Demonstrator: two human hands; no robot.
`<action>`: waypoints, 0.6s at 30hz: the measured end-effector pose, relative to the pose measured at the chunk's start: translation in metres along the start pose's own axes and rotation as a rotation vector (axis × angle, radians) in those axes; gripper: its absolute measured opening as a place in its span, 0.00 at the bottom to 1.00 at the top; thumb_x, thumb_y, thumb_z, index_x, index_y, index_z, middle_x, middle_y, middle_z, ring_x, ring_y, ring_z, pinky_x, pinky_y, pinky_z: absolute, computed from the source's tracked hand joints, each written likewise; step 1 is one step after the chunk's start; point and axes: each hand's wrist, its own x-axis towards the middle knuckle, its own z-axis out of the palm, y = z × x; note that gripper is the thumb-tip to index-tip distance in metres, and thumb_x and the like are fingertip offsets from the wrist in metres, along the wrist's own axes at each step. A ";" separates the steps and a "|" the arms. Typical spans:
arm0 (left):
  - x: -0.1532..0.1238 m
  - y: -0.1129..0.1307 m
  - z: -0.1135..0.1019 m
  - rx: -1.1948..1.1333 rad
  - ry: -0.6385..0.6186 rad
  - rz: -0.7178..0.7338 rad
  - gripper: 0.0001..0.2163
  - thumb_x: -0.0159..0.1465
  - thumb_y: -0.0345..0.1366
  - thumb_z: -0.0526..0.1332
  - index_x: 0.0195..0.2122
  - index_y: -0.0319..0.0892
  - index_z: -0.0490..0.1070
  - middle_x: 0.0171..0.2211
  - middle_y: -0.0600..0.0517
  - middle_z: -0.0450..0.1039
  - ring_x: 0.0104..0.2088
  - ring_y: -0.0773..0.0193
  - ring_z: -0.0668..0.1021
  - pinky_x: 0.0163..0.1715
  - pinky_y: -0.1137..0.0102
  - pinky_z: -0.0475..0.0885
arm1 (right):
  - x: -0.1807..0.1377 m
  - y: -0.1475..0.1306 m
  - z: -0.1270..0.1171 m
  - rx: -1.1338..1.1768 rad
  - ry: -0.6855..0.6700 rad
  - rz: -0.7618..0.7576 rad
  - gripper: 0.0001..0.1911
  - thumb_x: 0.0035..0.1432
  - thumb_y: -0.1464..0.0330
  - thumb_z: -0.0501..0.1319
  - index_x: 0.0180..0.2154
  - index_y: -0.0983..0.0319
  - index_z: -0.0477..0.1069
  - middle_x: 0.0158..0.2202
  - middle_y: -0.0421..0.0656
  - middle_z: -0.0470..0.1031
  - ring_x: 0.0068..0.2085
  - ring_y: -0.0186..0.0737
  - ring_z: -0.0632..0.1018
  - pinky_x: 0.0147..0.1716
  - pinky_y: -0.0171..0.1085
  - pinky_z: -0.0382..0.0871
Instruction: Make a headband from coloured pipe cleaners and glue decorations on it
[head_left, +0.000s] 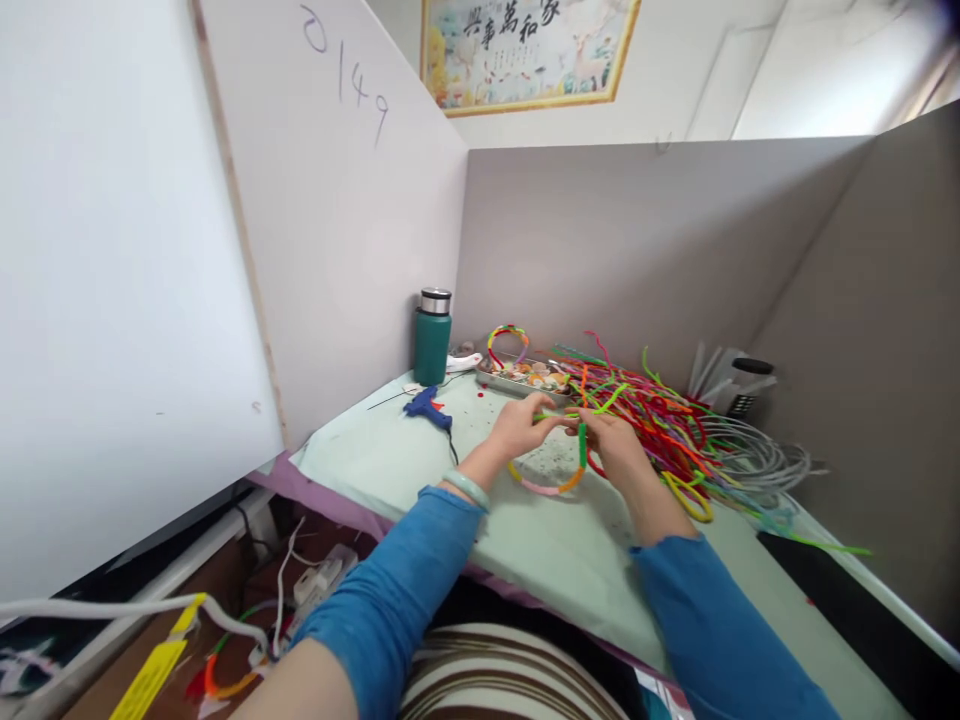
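Both hands meet over the table at a hoop (545, 491) wrapped in coloured bands: yellow, pink, orange and green. My left hand (519, 425) has its fingers closed at the hoop's far side, on a light green pipe cleaner (615, 399). Opposite it, my right hand (609, 432) pinches the hoop just above its green band, where the pipe cleaner also passes. Its free end sticks up to the right. My fingers hide exactly how the pipe cleaner lies on the hoop.
A big heap of pipe cleaners (652, 415) lies right, beside coiled grey wire (765, 460). Behind are a metal tray (517, 386) of small pieces and a finished-looking colourful hoop (491, 345). A blue glue gun (427, 408) and green bottle (432, 345) stand left.
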 end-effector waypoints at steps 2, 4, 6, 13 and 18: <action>-0.001 0.000 0.000 0.007 -0.022 0.035 0.13 0.59 0.42 0.56 0.37 0.40 0.74 0.24 0.52 0.73 0.24 0.68 0.70 0.27 0.74 0.62 | 0.002 0.002 -0.002 0.090 -0.016 0.094 0.13 0.45 0.60 0.62 0.31 0.62 0.75 0.30 0.50 0.78 0.29 0.43 0.76 0.26 0.38 0.66; 0.000 0.000 0.000 0.006 -0.015 0.059 0.12 0.60 0.41 0.55 0.36 0.41 0.74 0.27 0.51 0.75 0.27 0.68 0.72 0.29 0.73 0.63 | 0.002 0.003 -0.005 0.157 -0.022 0.140 0.10 0.47 0.62 0.61 0.30 0.62 0.74 0.30 0.50 0.78 0.28 0.42 0.76 0.26 0.38 0.67; 0.001 -0.001 0.000 0.000 0.007 0.052 0.11 0.61 0.40 0.54 0.35 0.41 0.75 0.31 0.50 0.76 0.30 0.66 0.73 0.31 0.73 0.64 | 0.004 0.004 -0.008 0.194 -0.029 0.143 0.09 0.50 0.63 0.58 0.30 0.61 0.74 0.31 0.49 0.78 0.29 0.42 0.77 0.27 0.39 0.67; 0.007 -0.010 0.001 -0.035 0.057 -0.079 0.11 0.59 0.39 0.56 0.34 0.41 0.75 0.31 0.49 0.77 0.31 0.64 0.74 0.32 0.72 0.65 | 0.002 0.001 -0.003 0.240 -0.049 0.132 0.14 0.51 0.56 0.59 0.33 0.60 0.72 0.24 0.41 0.72 0.24 0.33 0.71 0.23 0.34 0.64; 0.015 -0.016 0.004 -0.143 0.061 -0.253 0.08 0.56 0.38 0.58 0.29 0.39 0.73 0.26 0.51 0.73 0.27 0.67 0.71 0.28 0.74 0.63 | -0.005 -0.003 0.005 0.197 -0.068 0.045 0.16 0.41 0.60 0.66 0.32 0.63 0.71 0.21 0.36 0.65 0.21 0.28 0.65 0.20 0.30 0.58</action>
